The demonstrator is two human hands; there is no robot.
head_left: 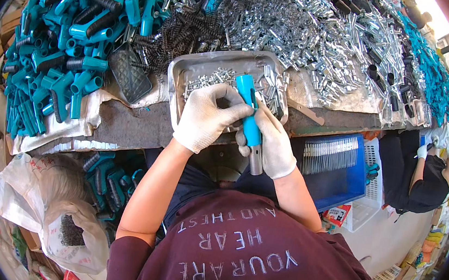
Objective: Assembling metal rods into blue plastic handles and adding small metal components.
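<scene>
Both my hands wear whitish gloves and meet over the front of a grey metal tray. My right hand is wrapped round a teal tube with a slot in its side and a bare metal end pointing down toward me. My left hand is closed in a pinch, thumb and forefinger against the tube near its slot; whatever sits between those fingertips is hidden. Small metal fasteners lie in the tray's left part, and longer metal pieces in its right part.
Teal handles with black grips are heaped at left, beside dark springs and silver metal parts. A dark quilted flat object lies at the table edge. Right are a blue crate of metal rods and another person.
</scene>
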